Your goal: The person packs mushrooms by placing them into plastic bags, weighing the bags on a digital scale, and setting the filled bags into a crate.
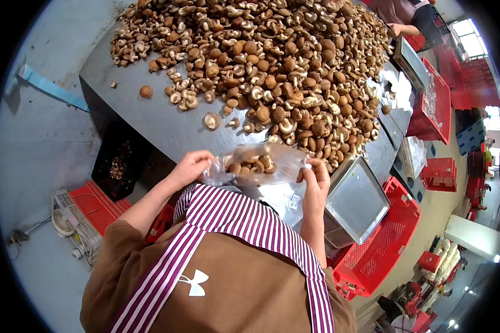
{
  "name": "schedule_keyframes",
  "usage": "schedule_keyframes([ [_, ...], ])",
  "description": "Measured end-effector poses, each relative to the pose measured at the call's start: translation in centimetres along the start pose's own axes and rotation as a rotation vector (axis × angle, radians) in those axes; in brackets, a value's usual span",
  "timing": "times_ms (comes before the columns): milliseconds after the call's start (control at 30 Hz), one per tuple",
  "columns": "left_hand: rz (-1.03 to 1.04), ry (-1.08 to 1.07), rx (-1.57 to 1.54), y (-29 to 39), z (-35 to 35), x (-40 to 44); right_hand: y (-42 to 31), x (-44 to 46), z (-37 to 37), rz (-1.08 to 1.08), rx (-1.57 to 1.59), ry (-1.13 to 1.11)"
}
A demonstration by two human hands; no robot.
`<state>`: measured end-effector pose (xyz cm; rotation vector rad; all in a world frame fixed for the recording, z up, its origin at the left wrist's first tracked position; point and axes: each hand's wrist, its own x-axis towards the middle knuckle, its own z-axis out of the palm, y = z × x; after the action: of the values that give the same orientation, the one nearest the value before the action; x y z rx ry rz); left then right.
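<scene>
A clear plastic bag (pixel 291 158) with several brown mushrooms (pixel 255 165) inside is stretched between my two hands at the table's near edge. My left hand (pixel 193 166) pinches the bag's left end, fingers closed on the film. At the other end, my right hand (pixel 315 176) grips the plastic between thumb and fingers. Just beyond the bag, a large heap of loose mushrooms (pixel 294 72) covers much of the metal table (pixel 150 119). A few single mushrooms lie apart from the heap, close to the bag.
Right of my hand stands a metal tray (pixel 358 200), with a red crate (pixel 383 238) beside it. A black crate (pixel 116 169) sits low on the left, near a power strip (pixel 75 225). Across the table, another person's hand (pixel 395 29) reaches toward the heap.
</scene>
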<state>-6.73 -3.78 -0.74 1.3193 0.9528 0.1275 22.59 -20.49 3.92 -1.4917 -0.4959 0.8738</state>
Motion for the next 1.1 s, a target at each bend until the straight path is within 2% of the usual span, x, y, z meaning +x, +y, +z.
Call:
schedule_keyframes([
  [33, 0.032, -0.046, 0.081, -0.8, -0.1, 0.1, -0.5, -0.5, 0.0, 0.012, 0.011, -0.058],
  [100, 0.102, 0.005, 0.052, -1.1, -0.6, 1.0, -1.0, -1.2, 0.2, 0.083, 0.055, -0.133],
  [167, -0.045, 0.112, -0.217, -0.6, -2.3, 2.6, -0.9, -1.4, 0.9, 0.120, 0.135, -0.155],
  [233, -0.034, 0.335, -0.117, -1.7, -3.3, 6.3, -1.0, -1.5, 1.8, 0.152, 0.214, -0.173],
  [267, -0.032, 0.335, -0.116, -2.2, -3.5, 8.1, -1.2, -1.4, 2.5, 0.154, 0.226, -0.183],
  [333, 0.229, 0.632, 0.556, -3.6, -3.6, 11.3, -1.6, -1.0, 3.4, 0.150, 0.216, -0.233],
  [367, 0.230, 0.631, 0.555, -4.4, -3.7, 12.7, -1.6, -0.8, 3.8, 0.149, 0.216, -0.232],
  [433, 0.332, 0.605, 0.994, -4.3, -3.6, 14.6, -1.5, -0.1, 4.5, 0.154, 0.178, -0.250],
  [467, 0.243, 0.496, 1.028, -4.3, -3.6, 15.3, -1.2, 0.4, 4.6, 0.149, 0.199, -0.248],
  [500, 0.249, 0.494, 1.026, -3.7, -3.3, 15.4, -1.0, 0.7, 4.5, 0.145, 0.195, -0.245],
  [567, 0.110, 0.374, 0.901, -2.6, -2.7, 15.4, -0.7, 1.2, 4.1, 0.140, 0.259, -0.159],
  [633, 0.178, 0.423, 0.900, -2.5, -2.4, 15.3, -0.4, 1.3, 3.5, 0.156, 0.268, -0.136],
  [733, 0.286, 0.564, 0.296, -1.4, -2.5, 16.1, -0.1, 1.4, 3.1, 0.185, 0.246, -0.107],
  [767, 0.283, 0.561, 0.297, -0.1, -2.0, 15.7, -0.1, 1.5, 3.2, 0.187, 0.247, -0.104],
  [833, 0.477, 0.359, -0.062, 6.9, 0.0, 11.9, 0.0, 1.5, 3.2, 0.169, 0.269, -0.111],
  [900, 0.356, 0.049, -0.020, 10.9, 2.6, 8.9, -0.3, 1.7, 3.3, 0.182, 0.248, -0.100],
  [967, 0.441, -0.166, 0.212, 9.6, 5.4, 8.4, -0.5, 2.1, 3.3, 0.186, 0.233, -0.093],
  [1033, 0.365, -0.324, 0.476, 7.0, 7.5, 8.2, -0.6, 2.1, 3.0, 0.192, 0.233, -0.099],
  [1100, 0.308, -0.278, 0.711, 5.2, 7.9, 7.9, -0.8, 2.0, 3.0, 0.205, 0.234, -0.064],
])
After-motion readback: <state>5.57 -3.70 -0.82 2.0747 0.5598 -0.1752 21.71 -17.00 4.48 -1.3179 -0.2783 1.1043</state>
